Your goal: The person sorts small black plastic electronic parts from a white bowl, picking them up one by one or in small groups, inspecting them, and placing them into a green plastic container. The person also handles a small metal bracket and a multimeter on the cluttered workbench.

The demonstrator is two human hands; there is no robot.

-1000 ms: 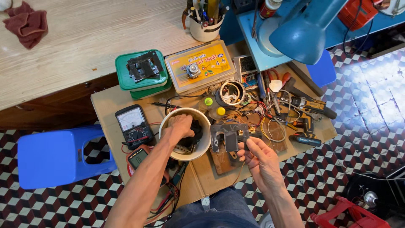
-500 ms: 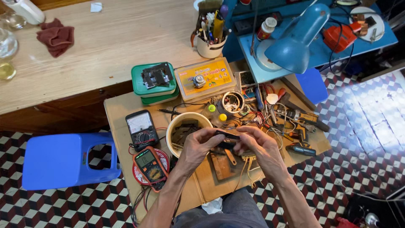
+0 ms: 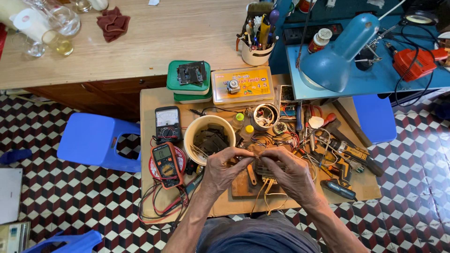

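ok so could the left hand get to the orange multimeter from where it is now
Probably yes. The orange multimeter lies face up just to the outer side of the left hand, with only loose leads between them. But that hand, with the right hand, is holding a small wired part, so it would have to let go first.

A small part with thin yellowish wires [image 3: 267, 197] hanging from it, its material too small to be told, is held between the left hand [image 3: 224, 171] and the right hand [image 3: 291, 174]. The low worktop [image 3: 154, 100] is covered in matt brown board. Beside it, pale wood grain with a smooth finish is shown by the long worktop [image 3: 140, 42]. The lamp shade [image 3: 335, 58] is painted metal, blue and faintly glossy. The stool [image 3: 96, 140] is smooth blue plastic. The rag [image 3: 112, 22] is matt dark-red cloth. The floor [image 3: 70, 197] is laid in glossy patterned tile.
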